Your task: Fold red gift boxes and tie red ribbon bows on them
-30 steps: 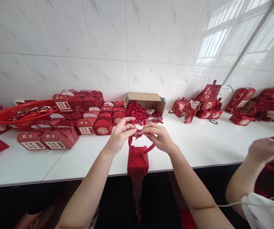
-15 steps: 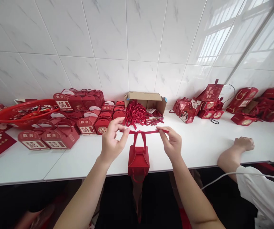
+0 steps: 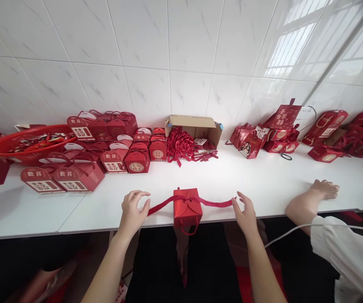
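Note:
A small red gift box (image 3: pixel 188 212) sits at the table's front edge, a cord loop hanging from its near side. A red ribbon (image 3: pixel 214 203) crosses its folded top through small holes and stretches out to both sides. To the left, my left hand (image 3: pixel 133 214) has the ribbon's left end at its thumb, the index finger raised apart from it. On the opposite side, my right hand (image 3: pixel 246 213) pinches the other end between thumb and fingertips. Neither hand touches the box.
Red gift boxes (image 3: pixel 79 176) are grouped on the left beside a red basin (image 3: pixel 30 156) of small wrapped items. A cardboard box (image 3: pixel 197 122) with red ribbons (image 3: pixel 181 145) stands at the wall. Another person's hand (image 3: pixel 324 189) rests on the right; a cable (image 3: pixel 295 229) runs nearby.
Both hands have come down toward the table's front edge and spread farther apart. The ribbon, pulled up in a tall loop before, now lies low across the box top, which has tilted into view.

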The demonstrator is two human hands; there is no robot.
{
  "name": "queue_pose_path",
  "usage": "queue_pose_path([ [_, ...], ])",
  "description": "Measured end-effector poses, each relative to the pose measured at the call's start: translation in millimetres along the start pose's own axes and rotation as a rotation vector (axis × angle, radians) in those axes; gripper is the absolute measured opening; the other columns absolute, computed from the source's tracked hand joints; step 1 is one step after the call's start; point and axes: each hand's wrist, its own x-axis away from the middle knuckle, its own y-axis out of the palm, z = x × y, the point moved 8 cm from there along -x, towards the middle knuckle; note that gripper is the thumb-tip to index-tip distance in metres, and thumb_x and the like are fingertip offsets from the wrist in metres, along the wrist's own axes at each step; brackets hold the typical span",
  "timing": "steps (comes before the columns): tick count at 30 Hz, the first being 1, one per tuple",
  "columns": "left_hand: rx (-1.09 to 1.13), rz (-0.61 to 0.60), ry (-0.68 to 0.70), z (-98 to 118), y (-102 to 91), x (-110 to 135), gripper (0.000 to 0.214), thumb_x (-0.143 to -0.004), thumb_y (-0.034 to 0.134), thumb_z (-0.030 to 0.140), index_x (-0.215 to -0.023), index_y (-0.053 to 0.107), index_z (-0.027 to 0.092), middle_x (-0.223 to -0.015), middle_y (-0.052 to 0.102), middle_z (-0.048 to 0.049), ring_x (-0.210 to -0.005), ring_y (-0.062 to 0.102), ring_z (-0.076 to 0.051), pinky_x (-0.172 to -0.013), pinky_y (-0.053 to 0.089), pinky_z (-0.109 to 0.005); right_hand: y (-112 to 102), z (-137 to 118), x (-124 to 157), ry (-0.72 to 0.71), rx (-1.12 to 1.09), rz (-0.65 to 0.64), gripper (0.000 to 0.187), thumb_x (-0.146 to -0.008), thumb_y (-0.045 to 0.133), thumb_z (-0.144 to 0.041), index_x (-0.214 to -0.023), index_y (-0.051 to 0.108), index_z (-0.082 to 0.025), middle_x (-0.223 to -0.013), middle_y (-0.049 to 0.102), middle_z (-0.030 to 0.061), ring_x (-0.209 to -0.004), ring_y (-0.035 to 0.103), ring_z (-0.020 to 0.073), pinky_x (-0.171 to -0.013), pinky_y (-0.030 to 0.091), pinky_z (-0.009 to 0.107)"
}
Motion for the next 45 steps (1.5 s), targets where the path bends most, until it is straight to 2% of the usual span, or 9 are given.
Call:
queue_pose_path([
  [2, 0.126, -0.006, -0.013, 18.2, 12.8, 0.4, 0.012, -0.081, 0.055, 0.03, -0.087, 0.061, 0.021, -0.094, 0.059, -0.0063, -0.097, 0.056, -0.024, -0.091, 0.042, -0.039, 18.9, -31.0, 2.1, -0.118, -0.006, -0.06, 0.045, -0.084, 0.055, -0.047, -0.119, 0.058, -0.019, -0.122, 0.057, 0.0146, -0.109, 0.056, 0.0292, -0.094, 0.044, 0.05],
  [6, 0.414, -0.173, -0.102, 50.3, 51.0, 3.4, 0.016, -0.084, 0.055, 0.034, -0.092, 0.057, 0.021, -0.099, 0.058, -0.0043, -0.1, 0.057, -0.02, -0.094, 0.044, -0.037, 73.1, -88.4, 21.7, -0.322, -0.084, -0.486, 0.045, -0.086, 0.055, -0.042, -0.128, 0.053, -0.026, -0.129, 0.052, 0.0112, -0.113, 0.055, 0.0251, -0.096, 0.047, 0.044],
  [10, 0.515, -0.215, -0.134, 63.6, 70.2, 5.3, 0.018, -0.08, 0.06, 0.03, -0.095, 0.053, 0.022, -0.105, 0.054, -0.004, -0.102, 0.056, -0.019, -0.092, 0.046, -0.036, 101.2, -109.4, 40.9, -0.375, -0.056, -0.706, 0.054, -0.083, 0.061, -0.044, -0.134, 0.048, -0.029, -0.141, 0.04, 0.0091, -0.131, 0.039, 0.0274, -0.107, 0.037, 0.045],
  [17, 0.548, -0.253, -0.273, 51.0, 80.6, 7.1, 0.032, -0.072, 0.064, 0.027, -0.094, 0.041, 0.023, -0.102, 0.048, -0.0021, -0.099, 0.053, -0.017, -0.085, 0.046, -0.033, 112.2, -97.7, 47.8, -0.267, -0.123, -0.748, 0.04, -0.095, 0.038, -0.042, -0.127, 0.056, -0.028, -0.146, 0.031, 0.0074, -0.125, 0.045, 0.0237, -0.103, 0.041, 0.041],
  [23, 0.514, -0.431, -0.381, 41.6, 85.7, 6.0, 0.037, -0.071, 0.065, 0.042, -0.088, 0.038, 0.022, -0.086, 0.046, 0.0032, -0.069, 0.048, -0.011, -0.066, 0.042, -0.026, 107.5, -65.6, 24.6, 0.0, -0.148, -0.57, 0.05, -0.075, 0.065, -0.051, -0.114, 0.054, -0.022, -0.109, 0.057, 0.0076, -0.068, 0.055, 0.0126, -0.061, 0.05, 0.029],
  [29, 0.42, -0.61, -0.299, 46.6, 83.7, 3.0, 0.034, -0.071, 0.062, 0.051, -0.074, 0.053, 0.018, -0.072, 0.055, 0.0012, -0.067, 0.05, -0.015, -0.063, 0.039, -0.026, 123.7, -66.5, 23.0, 0.074, -0.121, -0.944, 0.048, -0.083, 0.047, -0.061, -0.064, 0.052, -0.017, -0.062, 0.049, -0.0017, -0.06, 0.044, 0.0118, -0.061, 0.037, 0.026],
  [33, 0.359, -0.555, -0.289, 47.9, 76.4, 0.0, 0.038, -0.067, 0.064, 0.054, -0.068, 0.051, 0.018, -0.066, 0.052, 0.0029, -0.062, 0.046, -0.014, -0.058, 0.035, -0.024, 123.2, -76.4, 23.9, 0.114, -0.259, -1.035, 0.045, -0.083, 0.052, -0.057, -0.062, 0.051, -0.017, -0.058, 0.042, -0.0041, -0.056, 0.037, 0.0098, -0.056, 0.03, 0.024],
  [40, 0.096, -0.435, -0.308, 34.7, 70.1, 2.5, 0.052, -0.062, 0.066, 0.058, -0.062, 0.03, 0.021, -0.06, 0.033, 0.0064, -0.057, 0.033, -0.011, -0.053, 0.027, -0.023, 117.9, -60.1, 14.6, 0.153, -0.255, -0.887, 0.042, -0.074, 0.065, -0.054, -0.058, 0.05, -0.018, -0.056, 0.042, -0.0044, -0.051, 0.032, 0.0084, -0.05, 0.024, 0.023],
  [45, 0.1, -0.405, -0.25, 35.8, 66.7, 2.3, 0.043, -0.066, 0.064, 0.055, -0.069, 0.038, 0.021, -0.067, 0.042, 0.0046, -0.062, 0.042, -0.013, -0.058, 0.035, -0.025, 111.5, -66.2, 15.9, 0.185, -0.376, -0.869, 0.04, -0.077, 0.062, -0.053, -0.061, 0.056, -0.017, -0.058, 0.047, -0.0021, -0.057, 0.04, 0.0106, -0.055, 0.03, 0.024],
])
